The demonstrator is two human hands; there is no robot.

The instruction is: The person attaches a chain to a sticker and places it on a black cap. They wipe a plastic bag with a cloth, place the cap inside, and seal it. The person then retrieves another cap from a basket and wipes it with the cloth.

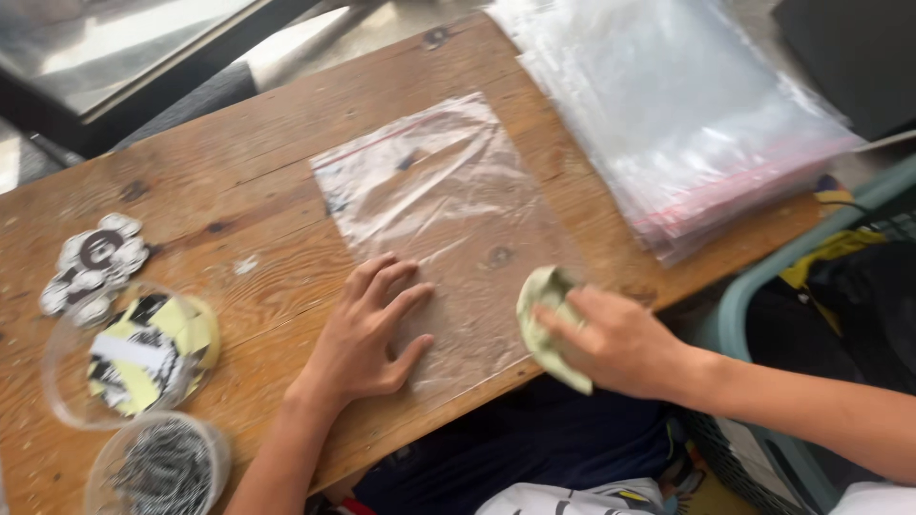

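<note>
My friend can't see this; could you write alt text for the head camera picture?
The left hand presses flat on a clear zip bag on a wooden table, while the right hand holds a pale green folded item at the bag's edge.

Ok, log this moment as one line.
left hand: flat on clear zip bag | right hand: holds pale green cloth at bag edge | bag stack: on wooden table
</note>
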